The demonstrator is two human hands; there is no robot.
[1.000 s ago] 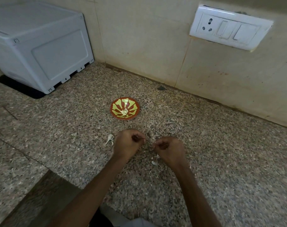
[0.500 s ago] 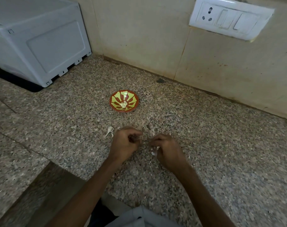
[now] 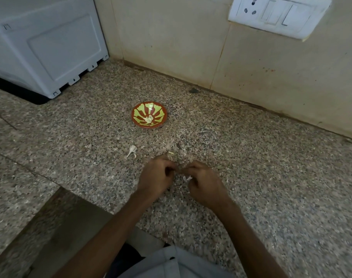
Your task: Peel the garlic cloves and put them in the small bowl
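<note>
Two hands work low over the granite counter (image 3: 261, 167), head view only. Left hand (image 3: 156, 177) and right hand (image 3: 206, 187) both have fingers curled, with the fingertips meeting in the middle. Together they pinch something tiny, probably a garlic clove (image 3: 179, 171), though the fingers hide most of it. A white skin scrap (image 3: 187, 178) sticks out at the right hand's fingers.

The small bowl (image 3: 163, 112) is red-brown with a yellow-green pattern. It sits on the counter beyond the hands, well apart from them, with the peeled cloves (image 3: 149, 118) heaped at its bottom. A loose clove (image 3: 132, 150) with its skin on lies on the counter, beyond and to the left of the left hand, not touching it. A pale bit (image 3: 170, 152) lies just beyond the left hand, between the hands and the bowl.

A white plastic box (image 3: 46, 47) stands far left against the tiled wall (image 3: 171, 37), and the marks on its lower edge are too small to read. A white socket plate (image 3: 277, 15) is on the wall upper right, with switches and pin holes. A dark spot (image 3: 193, 90) sits on the counter near the wall base. Grey cloth (image 3: 171, 263) shows at the bottom edge, between the forearms.
</note>
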